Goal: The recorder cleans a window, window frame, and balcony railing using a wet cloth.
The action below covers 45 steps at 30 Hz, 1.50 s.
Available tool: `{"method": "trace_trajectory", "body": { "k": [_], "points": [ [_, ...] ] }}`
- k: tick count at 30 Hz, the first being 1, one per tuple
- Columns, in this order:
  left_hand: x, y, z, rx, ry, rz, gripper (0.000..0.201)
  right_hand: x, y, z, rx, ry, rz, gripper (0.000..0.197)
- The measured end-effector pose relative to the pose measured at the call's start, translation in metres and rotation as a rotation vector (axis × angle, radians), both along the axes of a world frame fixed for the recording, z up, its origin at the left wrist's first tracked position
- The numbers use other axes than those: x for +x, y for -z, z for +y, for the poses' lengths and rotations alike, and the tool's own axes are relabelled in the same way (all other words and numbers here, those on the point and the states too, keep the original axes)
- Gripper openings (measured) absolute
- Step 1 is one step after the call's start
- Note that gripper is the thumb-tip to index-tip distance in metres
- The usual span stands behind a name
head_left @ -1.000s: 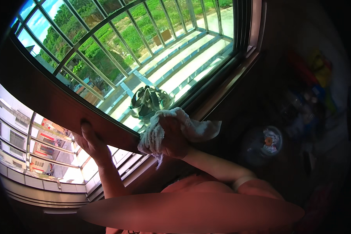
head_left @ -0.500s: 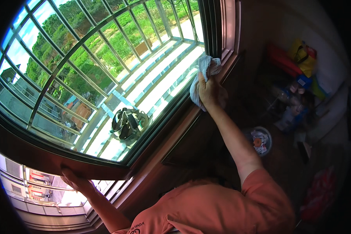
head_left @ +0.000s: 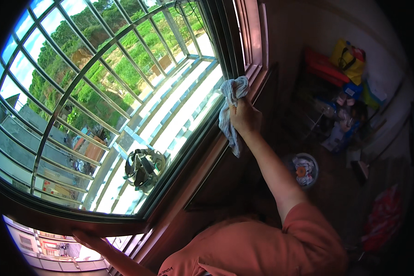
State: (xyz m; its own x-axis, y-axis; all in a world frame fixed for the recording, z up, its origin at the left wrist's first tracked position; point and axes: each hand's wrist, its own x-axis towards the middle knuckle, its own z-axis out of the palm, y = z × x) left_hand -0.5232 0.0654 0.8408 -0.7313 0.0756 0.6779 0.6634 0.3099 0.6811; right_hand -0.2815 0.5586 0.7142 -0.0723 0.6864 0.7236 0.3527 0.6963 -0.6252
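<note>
My right hand (head_left: 246,118) is closed round a bunched pale blue-grey cloth (head_left: 228,124), at the lower right corner of a window sash. The cloth's top is against the dark frame, and a loose end hangs below my fingers. My left hand (head_left: 94,244) is at the bottom edge of the brown window sash (head_left: 101,228). Its thumb side presses on the frame, while the other fingers are hidden behind it. Between my hands spans the sash's glass pane (head_left: 188,115). A dark strapped object (head_left: 145,168) appears in or behind the glass; I cannot tell which.
Metal bars (head_left: 89,80) enclose the space outside, with greenery beyond. Down on the right stands a round pale tub (head_left: 314,171) with crumpled things inside. A yellow bag (head_left: 347,60), a red item (head_left: 324,69), a broom-like tool (head_left: 361,172) and a red bundle (head_left: 384,216) lie around it.
The view has shifted, so the sash sits a little lower and farther left. My right hand has turned, and the cloth now hangs in a longer strip. My left hand stays at the sash.
</note>
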Motion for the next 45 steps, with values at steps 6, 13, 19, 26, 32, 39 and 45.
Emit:
{"method": "trace_trajectory", "body": {
  "k": [6,13,19,26,32,39,45],
  "points": [
    [0.008,0.002,-0.001,0.146,-0.261,0.034,0.067,-0.018,0.007,-0.099,0.104,-0.322,0.061,0.042],
    [0.014,-0.013,0.026,0.254,-0.013,-0.026,0.064,0.006,0.026,0.024,-0.037,-0.131,-0.014,0.047],
    [0.028,-0.037,0.044,0.209,0.027,-0.020,0.061,-0.009,0.008,-0.018,0.064,-0.171,0.035,0.059],
    [0.030,-0.063,0.078,0.269,0.123,0.024,0.058,-0.008,-0.008,0.031,0.202,-0.002,0.169,0.047],
    [0.034,-0.072,0.076,0.372,0.125,0.089,0.055,0.007,-0.145,0.022,0.127,-0.257,0.115,0.044],
    [0.043,-0.046,0.051,0.331,0.164,0.034,0.051,-0.021,-0.302,0.081,0.671,0.117,0.241,0.052],
    [0.046,-0.017,0.025,0.362,0.140,0.006,0.055,-0.022,-0.476,0.066,0.861,0.075,0.321,0.044]
  ]
}}
